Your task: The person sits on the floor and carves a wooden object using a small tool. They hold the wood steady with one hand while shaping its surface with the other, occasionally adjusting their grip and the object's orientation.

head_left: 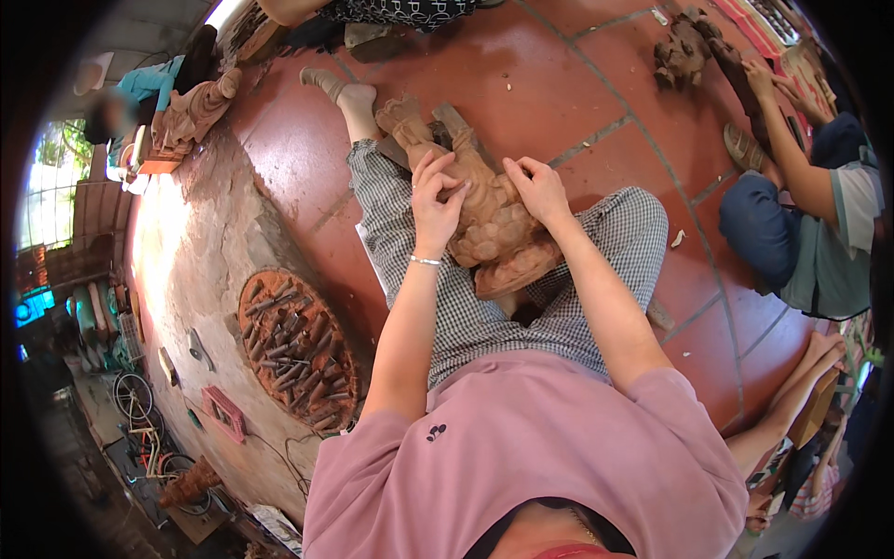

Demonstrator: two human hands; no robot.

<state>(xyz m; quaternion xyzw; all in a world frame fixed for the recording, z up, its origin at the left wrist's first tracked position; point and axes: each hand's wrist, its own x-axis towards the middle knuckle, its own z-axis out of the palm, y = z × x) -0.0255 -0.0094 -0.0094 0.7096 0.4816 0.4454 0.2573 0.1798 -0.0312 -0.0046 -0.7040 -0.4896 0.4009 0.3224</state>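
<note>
A brown carved wooden figure (489, 200) lies tilted across my lap, between my legs. Its rounded, knobbly base (517, 265) is closest to me, and its narrower end points away. My left hand (438, 200), with a bracelet at the wrist, is at the carving's left side, fingers curled in toward the thumb. At the right edge of the carving is my right hand (538, 191), its thumb and fingertips drawn together. Whatever either hand pinches, if anything, is too small or hidden to name.
On my left, a round tray (250, 307) holds many dark carving tools (298, 349) on a worn slab (200, 270). A pink frame-like object (223, 415) lies there too. Co-workers sit at the right (801, 205), far left (149, 93) and far side, with another carving (682, 56) at the far right.
</note>
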